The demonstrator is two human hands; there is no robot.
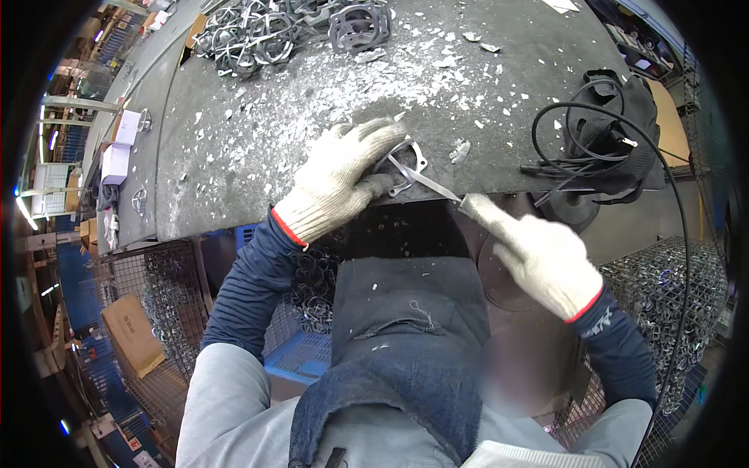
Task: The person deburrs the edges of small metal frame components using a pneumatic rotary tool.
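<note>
My left hand point(339, 175), in a white knit glove with a red cuff edge, grips a silvery ring-shaped metal part point(421, 160) against the near edge of the bench. Part of that ring is hidden under the fingers. In the same kind of glove, my right hand point(550, 261) is closed round the handle end of a slim hand tool with a flat metal blade point(427, 184). Its blade slants up and left to the ring and touches it or lies just over it. Whether the tool is a scraper or a file I cannot tell.
Pale flakes litter the dark bench point(273, 168). A heap of similar metal rings point(265, 35) lies at the back. At right are black cables point(577, 160) and a dark mesh bag point(636, 148). Wire baskets of metal parts point(663, 304) stand below, and a blue crate point(300, 355) sits lower left.
</note>
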